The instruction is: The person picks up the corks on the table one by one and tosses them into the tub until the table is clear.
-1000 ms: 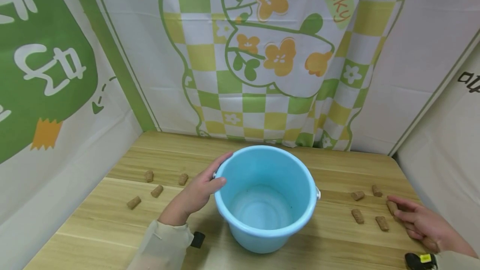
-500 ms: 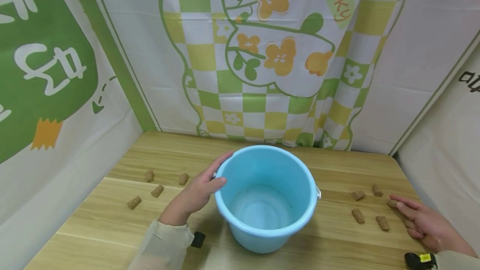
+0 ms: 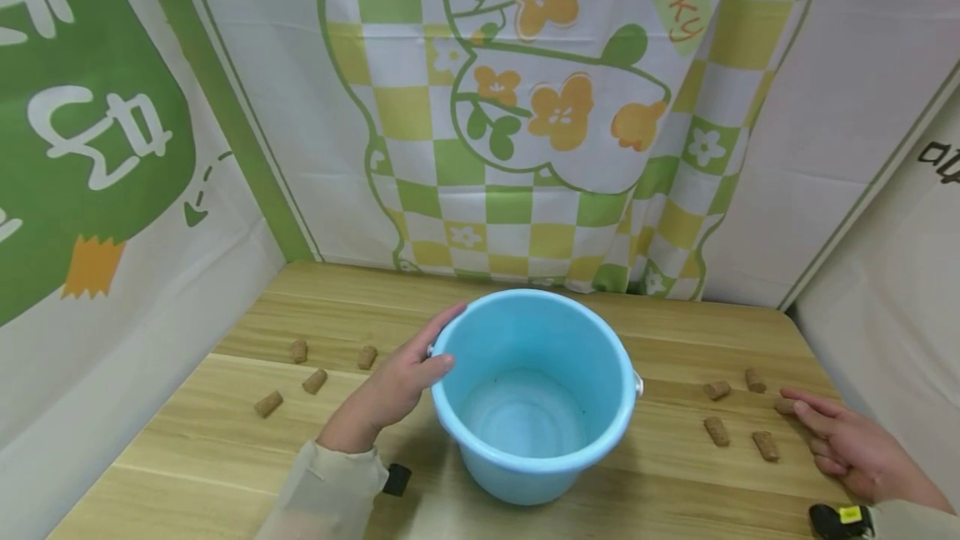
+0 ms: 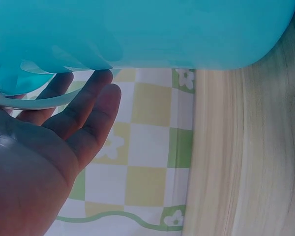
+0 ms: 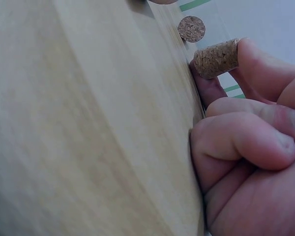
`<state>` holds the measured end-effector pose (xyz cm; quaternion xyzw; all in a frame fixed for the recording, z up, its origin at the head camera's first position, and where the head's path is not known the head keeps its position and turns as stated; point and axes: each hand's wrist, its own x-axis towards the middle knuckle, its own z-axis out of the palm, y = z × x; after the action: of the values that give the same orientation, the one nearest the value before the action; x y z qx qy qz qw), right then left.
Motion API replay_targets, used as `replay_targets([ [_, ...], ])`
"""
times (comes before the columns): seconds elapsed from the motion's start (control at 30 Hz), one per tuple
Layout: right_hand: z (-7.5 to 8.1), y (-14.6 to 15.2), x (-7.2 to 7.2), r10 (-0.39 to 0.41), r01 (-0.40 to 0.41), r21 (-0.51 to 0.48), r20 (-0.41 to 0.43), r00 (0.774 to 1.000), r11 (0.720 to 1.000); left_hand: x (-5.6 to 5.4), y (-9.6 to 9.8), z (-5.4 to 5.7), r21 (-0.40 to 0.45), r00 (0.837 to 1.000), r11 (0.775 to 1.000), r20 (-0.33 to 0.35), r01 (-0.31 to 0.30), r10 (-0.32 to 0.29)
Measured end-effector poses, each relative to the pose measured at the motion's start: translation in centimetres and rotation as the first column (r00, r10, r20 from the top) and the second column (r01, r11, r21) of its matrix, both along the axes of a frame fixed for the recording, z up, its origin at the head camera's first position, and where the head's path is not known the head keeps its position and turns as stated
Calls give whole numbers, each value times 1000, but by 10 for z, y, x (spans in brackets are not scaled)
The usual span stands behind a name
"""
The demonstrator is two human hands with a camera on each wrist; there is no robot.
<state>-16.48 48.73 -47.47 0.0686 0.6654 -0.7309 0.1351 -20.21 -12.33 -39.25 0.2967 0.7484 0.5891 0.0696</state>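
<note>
A light blue bucket (image 3: pixel 534 473) stands upright in the middle of the table. My left hand (image 3: pixel 393 386) grips its left rim, thumb over the edge and fingers along the outside. In the left wrist view, those fingers (image 4: pixel 96 115) lie against the outer wall beside the white handle (image 4: pixel 39 102). At the far right, my right hand (image 3: pixel 855 444) pinches a cork (image 5: pixel 217 58) between thumb and index finger, low over the table. The other fingers are curled against the tabletop. Several more corks lie just left of it, among them one cork (image 3: pixel 765 446) close to the hand.
On the left of the wooden table (image 3: pixel 187 457) lie several corks, one cork (image 3: pixel 267 404) nearest the front. A patterned curtain (image 3: pixel 517 215) hangs behind the table's back edge. White cloth walls stand at both sides. Small dark specks show inside the bucket.
My right thumb and index finger have turned the pinched cork from slanted to nearly crosswise, and the hand has shifted very slightly. The left hand and bucket hold nearly still.
</note>
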Motion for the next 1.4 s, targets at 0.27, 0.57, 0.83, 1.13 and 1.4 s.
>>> replay_targets([
  [0.27, 0, -1, -1, -6, 6, 11, 0, 1000, 1000, 0, -1, 1, -24, 1000, 1000, -18, -4, 4],
  [0.57, 0, -3, 1, -8, 8, 11, 3, 1000, 1000, -2, -5, 1, -14, 999, 999, -22, 32, -32],
  [0.83, 1, -2, 1, -17, 16, 38, 19, 1000, 999, -6, -9, -2, 6, 995, 997, -63, 77, -77],
  [1.13, -1, 1, -1, 2, -2, 23, 1, 1000, 1000, -3, -10, 9, -128, 989, 992, -140, 22, -40],
  [1.4, -1, 1, -1, -10, 9, 38, 22, 1000, 999, -3, -10, 14, -163, 990, 985, -121, 55, -76],
])
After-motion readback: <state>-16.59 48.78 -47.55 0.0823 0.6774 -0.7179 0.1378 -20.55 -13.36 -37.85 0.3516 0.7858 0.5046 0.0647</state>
